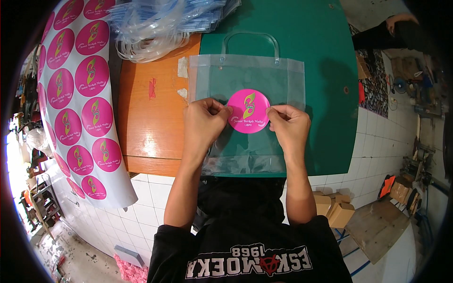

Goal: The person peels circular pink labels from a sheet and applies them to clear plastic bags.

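Pink Disc in Position on Clear Bag, Not Yet Let Go

Item under inspection: a round, glossy pink sticker with a green-and-yellow emblem (248, 111). It lies over the middle of a flat, transparent plastic bag with a looped handle (250, 75). The bag rests on the green part of the worktop (328, 104), its left edge lapping onto the orange wooden part (151, 118).

Hands: my left hand (205, 121) pinches the sticker's left edge between thumb and finger; my right hand (290, 127) pinches the right edge likewise.

Progress: this sticker is off any sheet and looks roughly centred across the bag. I judge its placing incomplete, since neither edge is released. Whether any of it has adhered, I cannot tell.

Outstanding: a long white sheet of matching pink circles (120, 191) at my left, and a pile of clear plastic bags (167, 14) beyond the orange part's far end.
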{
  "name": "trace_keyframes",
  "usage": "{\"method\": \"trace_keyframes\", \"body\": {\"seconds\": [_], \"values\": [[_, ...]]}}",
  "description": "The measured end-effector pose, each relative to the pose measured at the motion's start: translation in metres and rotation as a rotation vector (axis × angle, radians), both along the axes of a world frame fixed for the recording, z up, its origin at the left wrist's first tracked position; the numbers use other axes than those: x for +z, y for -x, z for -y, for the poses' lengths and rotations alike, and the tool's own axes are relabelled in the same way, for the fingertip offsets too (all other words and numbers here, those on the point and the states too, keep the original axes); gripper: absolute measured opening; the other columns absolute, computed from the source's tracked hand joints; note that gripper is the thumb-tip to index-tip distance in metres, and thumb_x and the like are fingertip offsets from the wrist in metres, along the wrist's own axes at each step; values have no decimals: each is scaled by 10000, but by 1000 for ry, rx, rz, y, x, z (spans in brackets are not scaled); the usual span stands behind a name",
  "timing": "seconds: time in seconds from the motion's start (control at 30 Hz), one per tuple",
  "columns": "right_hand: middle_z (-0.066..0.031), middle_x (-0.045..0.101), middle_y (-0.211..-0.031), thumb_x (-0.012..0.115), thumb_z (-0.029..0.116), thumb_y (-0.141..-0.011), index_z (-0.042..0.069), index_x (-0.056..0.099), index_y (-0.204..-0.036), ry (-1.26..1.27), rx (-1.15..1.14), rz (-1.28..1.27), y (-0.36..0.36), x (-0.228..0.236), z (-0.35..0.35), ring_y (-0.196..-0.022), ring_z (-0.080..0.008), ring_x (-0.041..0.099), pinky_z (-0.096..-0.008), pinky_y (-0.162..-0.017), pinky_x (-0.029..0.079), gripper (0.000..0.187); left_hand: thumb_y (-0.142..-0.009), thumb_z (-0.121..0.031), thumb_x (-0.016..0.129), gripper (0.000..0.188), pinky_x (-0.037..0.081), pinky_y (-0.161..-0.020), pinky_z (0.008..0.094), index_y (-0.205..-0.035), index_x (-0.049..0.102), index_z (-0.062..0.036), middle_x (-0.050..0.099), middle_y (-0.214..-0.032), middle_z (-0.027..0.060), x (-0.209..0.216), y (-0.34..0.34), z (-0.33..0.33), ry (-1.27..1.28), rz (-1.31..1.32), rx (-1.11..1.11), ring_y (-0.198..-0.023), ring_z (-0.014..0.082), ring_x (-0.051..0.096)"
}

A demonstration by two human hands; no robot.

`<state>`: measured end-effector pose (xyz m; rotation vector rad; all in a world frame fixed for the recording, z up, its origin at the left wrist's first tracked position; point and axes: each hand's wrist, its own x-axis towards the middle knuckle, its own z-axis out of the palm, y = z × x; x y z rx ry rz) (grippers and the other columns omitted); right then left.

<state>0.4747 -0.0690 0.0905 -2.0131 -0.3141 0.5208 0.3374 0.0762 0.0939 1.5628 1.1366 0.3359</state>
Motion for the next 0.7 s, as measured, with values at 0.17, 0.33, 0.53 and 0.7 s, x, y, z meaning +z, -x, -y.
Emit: {"method": "trace_keyframes", "body": {"seconds": [0.17, 0.33, 0.53, 0.7], "values": [[-59, 731, -661, 786, 89, -852, -29, 804, -884, -4, -5, -3, 0, 1, -1, -595, -85, 650, -253, -579, 503, 124, -831, -103, 805, 187, 463, -527, 292, -795, 742, 70, 694, -621, 96, 4, -1, 0, 10, -10, 5, -547, 105, 606], [-63, 733, -663, 783, 88, -851, -32, 801, -879, 4, -1, 0, 0, 1, -1, -596, -86, 652, -255, -579, 504, 125, -853, -103, 816, 194, 404, -481, 247, -796, 735, 64, 673, -625, 46, 0, -1, 0, -22, 3, -5, -524, 67, 564], [-63, 733, -665, 784, 92, -847, -32, 800, -876, 14, 2, 15, 0, -1, -1, -592, -84, 650, -254, -581, 507, 129, -851, -98, 817, 193, 402, -481, 247, -786, 735, 64, 672, -626, 49, -2, -2, 0, -16, 12, -6, -525, 66, 559], [-58, 730, -664, 790, 95, -847, -33, 801, -883, -27, -12, -8, -1, -1, -1, -591, -83, 647, -254, -586, 509, 134, -841, -108, 819, 194, 436, -511, 263, -790, 738, 60, 687, -637, 62, -2, -1, -1, 23, 19, 8, -549, 81, 584]]}}
